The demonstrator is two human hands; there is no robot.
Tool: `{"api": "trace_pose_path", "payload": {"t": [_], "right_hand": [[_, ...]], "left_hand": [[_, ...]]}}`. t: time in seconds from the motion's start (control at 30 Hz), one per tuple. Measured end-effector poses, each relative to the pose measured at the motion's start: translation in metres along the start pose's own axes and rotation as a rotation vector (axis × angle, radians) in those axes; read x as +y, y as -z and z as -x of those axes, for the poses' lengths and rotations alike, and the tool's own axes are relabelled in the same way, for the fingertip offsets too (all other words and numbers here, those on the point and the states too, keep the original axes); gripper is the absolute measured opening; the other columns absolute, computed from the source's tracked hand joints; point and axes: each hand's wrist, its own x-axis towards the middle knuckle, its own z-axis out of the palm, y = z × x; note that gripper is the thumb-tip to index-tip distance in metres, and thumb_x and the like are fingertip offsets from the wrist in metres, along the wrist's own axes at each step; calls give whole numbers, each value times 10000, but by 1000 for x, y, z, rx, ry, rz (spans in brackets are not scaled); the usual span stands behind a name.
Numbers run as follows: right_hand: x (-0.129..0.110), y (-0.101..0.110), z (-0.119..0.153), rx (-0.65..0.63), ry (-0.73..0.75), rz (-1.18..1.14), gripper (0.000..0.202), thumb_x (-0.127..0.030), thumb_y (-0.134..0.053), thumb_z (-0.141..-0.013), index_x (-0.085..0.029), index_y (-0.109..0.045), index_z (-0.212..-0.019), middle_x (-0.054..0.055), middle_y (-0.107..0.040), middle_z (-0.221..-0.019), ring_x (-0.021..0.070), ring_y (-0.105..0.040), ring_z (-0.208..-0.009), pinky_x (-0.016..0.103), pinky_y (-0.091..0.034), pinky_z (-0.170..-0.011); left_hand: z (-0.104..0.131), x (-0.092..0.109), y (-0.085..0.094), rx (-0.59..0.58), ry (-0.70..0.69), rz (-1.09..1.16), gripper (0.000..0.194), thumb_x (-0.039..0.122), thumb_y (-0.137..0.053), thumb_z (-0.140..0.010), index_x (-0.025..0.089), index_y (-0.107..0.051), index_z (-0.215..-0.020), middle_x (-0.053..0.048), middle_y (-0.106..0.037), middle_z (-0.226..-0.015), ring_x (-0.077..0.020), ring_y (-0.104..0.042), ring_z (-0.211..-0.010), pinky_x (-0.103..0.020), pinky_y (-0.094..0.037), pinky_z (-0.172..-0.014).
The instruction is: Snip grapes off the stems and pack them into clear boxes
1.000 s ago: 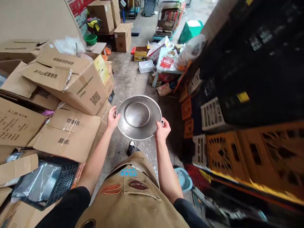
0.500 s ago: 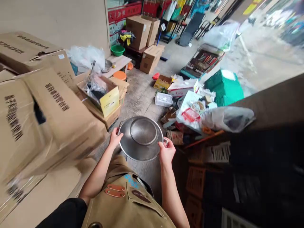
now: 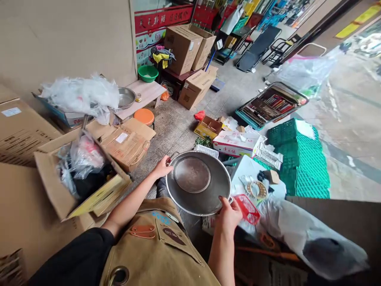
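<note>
A round, wide metal pan with two loop handles is held in front of my brown apron. My left hand is closed on the handle at its far left rim. On the near right side, my right hand grips the other handle, thumb on the rim. The pan's inside faces up and holds nothing. It is tilted slightly, clear of the floor. Just right of my right hand is a red plastic basket.
To the left, cardboard boxes flank an open box of plastic bags. Ahead are a low bench, an orange stool and stacked cartons. Green crates, a folded cart and a bagged bundle lie to the right.
The view has moved forward past the left boxes, and the bench and crates are closer. The pan, still in both hands, has shifted right in view and tilted a little.
</note>
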Motion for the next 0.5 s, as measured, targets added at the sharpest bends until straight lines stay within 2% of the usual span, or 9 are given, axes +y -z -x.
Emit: {"api": "trace_pose_path", "payload": {"t": [0.07, 0.13, 0.23, 0.3, 0.37, 0.43, 0.5], "right_hand": [[0, -57, -58, -76, -63, 46, 372, -331, -870, -520, -222, -757, -858, -23, -714, -706, 147, -593, -547, 287, -490, -530], [-9, -122, -111, -170, -150, 72, 460, -359, -906, -504, -214, -759, -915, -47, -675, -658, 133, -556, -508, 270, -440, -492], [-40, -234, -178, -337, -306, 49, 611, -366, -986, -454, -217, -731, -989, -103, -580, -584, 92, -467, -449, 225, -342, -431], [-61, -314, -215, -480, -394, -1, 674, -369, -1022, -449, -225, -708, -1027, -148, -468, -531, 56, -355, -409, 195, -252, -392], [-75, -397, -247, -651, -445, -72, 651, -377, -1039, -506, -234, -664, -1019, -174, -374, -523, 37, -264, -403, 178, -196, -369], [-77, -481, -277, -797, -477, -133, 568, -371, -1024, -622, -251, -575, -948, -174, -327, -542, 36, -234, -413, 167, -209, -362], [-70, -563, -305, -870, -506, -145, 535, -342, -970, -752, -267, -454, -873, -166, -288, -552, 43, -236, -414, 161, -247, -366]], "left_hand": [[-67, 6, -5, 37, 44, 29, 318, 110, -812, -649, 232, -637, -885, -12, -698, -846, -243, -683, -847, -396, -575, -899], [-129, 18, -2, 103, 90, 64, 316, 136, -839, -657, 220, -646, -892, -32, -715, -878, -247, -694, -870, -395, -574, -906], [-202, 45, 22, 236, 158, 144, 362, 254, -873, -733, 208, -675, -1032, -84, -769, -1042, -249, -735, -945, -381, -589, -888], [-236, 59, 49, 354, 198, 211, 436, 354, -872, -793, 224, -657, -1149, -106, -774, -1152, -242, -760, -987, -364, -605, -863], [-261, 63, 80, 500, 228, 266, 486, 419, -864, -822, 234, -623, -1200, -107, -761, -1190, -225, -770, -1004, -345, -613, -863], [-284, 54, 106, 647, 255, 299, 474, 430, -853, -834, 225, -605, -1182, -90, -753, -1147, -195, -765, -969, -318, -607, -871], [-311, 36, 123, 761, 299, 314, 422, 413, -832, -863, 216, -601, -1156, -62, -748, -1088, -164, -753, -915, -288, -597, -862]]}}
